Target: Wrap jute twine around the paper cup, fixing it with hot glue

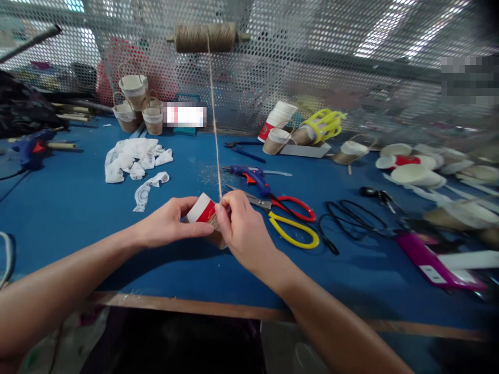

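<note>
Near the table's front edge, my left hand [171, 221] is closed around a red and white paper cup [199, 210], which lies tilted. Brown twine is wrapped around the cup's lower part. My right hand [245, 223] pinches the twine [214, 124] against the cup. From there the strand runs taut up to a spool of twine [205, 37] on a horizontal rod at the mesh. Just beyond my right hand lie scissors [292, 228] with one red and one yellow handle, and a blue glue gun [251, 176]. My fingers hide part of the cup.
White lace strips [134, 156] lie left of centre, with twine-covered cups [134, 91] behind them. Another glue gun [34, 148] is at far left. Pliers [245, 149], a black cord [351, 221], a purple case [436, 259] and several cups occupy the right. A metal mesh [331, 62] bounds the back.
</note>
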`<action>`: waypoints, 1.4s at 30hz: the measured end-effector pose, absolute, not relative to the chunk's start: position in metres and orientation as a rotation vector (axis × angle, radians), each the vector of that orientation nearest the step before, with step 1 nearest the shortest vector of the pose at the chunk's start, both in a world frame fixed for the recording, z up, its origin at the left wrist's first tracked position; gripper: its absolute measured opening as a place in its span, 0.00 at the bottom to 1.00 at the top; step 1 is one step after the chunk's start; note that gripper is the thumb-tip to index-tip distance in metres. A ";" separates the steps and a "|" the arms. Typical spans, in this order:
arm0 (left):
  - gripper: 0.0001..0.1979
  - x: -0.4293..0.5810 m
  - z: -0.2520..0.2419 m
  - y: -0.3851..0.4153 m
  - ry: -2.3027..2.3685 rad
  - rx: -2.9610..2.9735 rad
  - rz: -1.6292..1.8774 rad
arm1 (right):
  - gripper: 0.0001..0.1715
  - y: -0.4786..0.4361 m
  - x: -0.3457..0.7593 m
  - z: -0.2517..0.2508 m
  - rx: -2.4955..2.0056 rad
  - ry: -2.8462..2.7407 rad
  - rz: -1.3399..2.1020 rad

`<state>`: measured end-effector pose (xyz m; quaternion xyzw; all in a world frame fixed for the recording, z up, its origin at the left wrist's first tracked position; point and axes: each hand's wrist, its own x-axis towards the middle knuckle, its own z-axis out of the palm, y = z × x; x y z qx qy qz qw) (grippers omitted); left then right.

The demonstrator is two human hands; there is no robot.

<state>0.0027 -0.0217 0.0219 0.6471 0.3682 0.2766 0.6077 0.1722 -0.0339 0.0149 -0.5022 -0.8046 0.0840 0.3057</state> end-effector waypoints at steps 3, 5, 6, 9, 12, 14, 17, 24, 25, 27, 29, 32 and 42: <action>0.13 0.007 0.019 -0.025 0.905 1.447 0.671 | 0.09 -0.036 0.169 0.013 -1.284 -2.171 0.148; 0.13 0.009 0.017 -0.027 0.955 1.461 0.676 | 0.09 -0.036 0.169 0.012 -1.277 -2.179 0.141; 0.12 0.010 0.016 -0.027 0.977 1.479 0.671 | 0.08 -0.036 0.169 0.013 -1.269 -2.179 0.143; 0.11 0.011 0.016 -0.028 1.014 1.534 0.636 | 0.06 -0.035 0.170 0.013 -1.204 -2.151 0.184; 0.12 0.012 0.018 -0.028 1.004 1.532 0.622 | 0.05 -0.032 0.172 0.013 -1.148 -2.094 0.325; 0.12 0.012 0.020 -0.028 1.001 1.516 0.620 | 0.05 -0.031 0.174 0.013 -1.144 -2.057 0.434; 0.11 0.012 0.021 -0.029 1.003 1.497 0.623 | 0.05 -0.031 0.175 0.014 -1.168 -2.013 0.557; 0.12 0.011 0.019 -0.029 0.958 1.492 0.654 | 0.08 -0.028 0.174 0.017 -1.318 -1.870 0.857; 0.12 0.011 0.019 -0.029 0.964 1.501 0.662 | 0.08 -0.027 0.174 0.017 -1.336 -1.843 0.892; 0.11 0.012 0.019 -0.029 0.979 1.513 0.678 | 0.08 -0.026 0.173 0.017 -1.357 -1.807 0.938; 0.11 0.012 0.019 -0.029 0.984 1.515 0.692 | 0.08 -0.026 0.172 0.016 -1.369 -1.804 0.928; 0.11 0.012 0.019 -0.030 0.973 1.507 0.700 | 0.08 -0.028 0.171 0.014 -1.369 -1.843 0.806; 0.09 0.012 0.018 -0.029 0.935 1.326 0.687 | 0.05 -0.030 0.170 0.004 -1.268 -1.998 0.447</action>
